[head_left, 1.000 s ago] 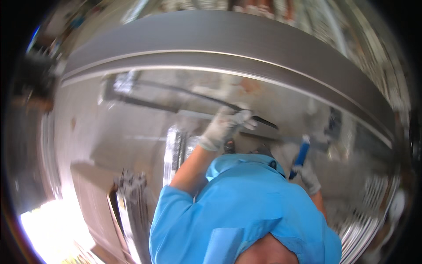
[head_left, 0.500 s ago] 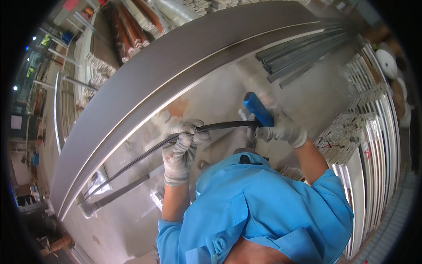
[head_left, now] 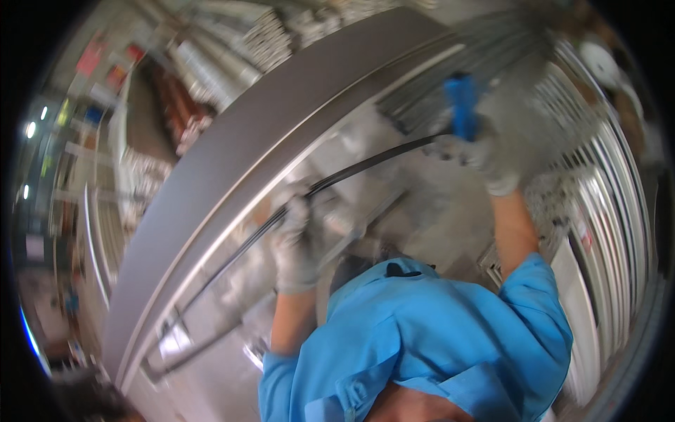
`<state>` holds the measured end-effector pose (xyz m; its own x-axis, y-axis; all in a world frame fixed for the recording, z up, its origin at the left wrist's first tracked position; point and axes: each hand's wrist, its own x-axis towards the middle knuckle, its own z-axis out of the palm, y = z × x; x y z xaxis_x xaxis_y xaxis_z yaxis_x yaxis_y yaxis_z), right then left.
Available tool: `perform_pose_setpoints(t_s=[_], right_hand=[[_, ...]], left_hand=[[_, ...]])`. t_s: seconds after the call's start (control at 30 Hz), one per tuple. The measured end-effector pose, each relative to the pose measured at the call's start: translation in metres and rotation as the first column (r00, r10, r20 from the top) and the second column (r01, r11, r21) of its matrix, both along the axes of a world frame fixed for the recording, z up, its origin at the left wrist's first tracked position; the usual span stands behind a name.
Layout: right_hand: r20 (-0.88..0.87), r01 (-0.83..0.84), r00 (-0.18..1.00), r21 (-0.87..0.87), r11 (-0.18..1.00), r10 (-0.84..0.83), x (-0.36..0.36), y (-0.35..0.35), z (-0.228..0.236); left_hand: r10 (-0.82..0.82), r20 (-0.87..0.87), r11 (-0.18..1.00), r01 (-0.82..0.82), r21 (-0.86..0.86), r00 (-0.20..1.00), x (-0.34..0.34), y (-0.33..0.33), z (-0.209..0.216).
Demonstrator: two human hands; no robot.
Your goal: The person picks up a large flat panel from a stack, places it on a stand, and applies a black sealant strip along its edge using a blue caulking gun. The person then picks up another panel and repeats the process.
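Note:
A long, thin black strip (head_left: 376, 162) runs in a bend between my hands and on to the lower left. My left hand (head_left: 296, 243), in a pale work glove, is closed round its middle. My right hand (head_left: 485, 160), gloved the same way, is up at the right with its fingers wrapped round a blue, block-shaped tool (head_left: 461, 107). The strip's right end meets the fingers of this hand; motion blur hides whether they pinch it. Beyond the strip lies a long grey-brown panel (head_left: 281, 116) with a pale line along it.
Dark slats (head_left: 415, 105) lie in a bundle at the far right end of the panel. Stacked pale profiles (head_left: 605, 232) stand at my right. More long profiles (head_left: 264, 39) and reddish lengths (head_left: 172, 105) are stored behind the panel.
My right hand has moved up and to the right with the blue tool, and the strip's right end has risen with it. My left hand stays on the strip. The whole view has shifted.

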<state>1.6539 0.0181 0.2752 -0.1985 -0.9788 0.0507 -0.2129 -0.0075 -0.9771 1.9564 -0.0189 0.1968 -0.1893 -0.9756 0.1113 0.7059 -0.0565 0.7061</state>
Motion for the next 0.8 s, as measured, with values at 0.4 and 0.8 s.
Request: perform_pose_setpoints(t_s=[0.4, 0.8], right_hand=[[-0.195, -0.159, 0.977, -0.383, 0.910, 0.089, 0.019, -0.051, -0.020], [0.127, 0.047, 0.992, -0.335, 0.941, -0.004, -0.144, -0.107, -0.024]], left_hand=[[0.720, 0.665, 0.626, 0.228, -0.745, 0.198, 0.042, -0.006, 0.048], [0.529, 0.839, 0.775, 0.329, -0.540, 0.132, -0.119, -0.052, 0.062]])
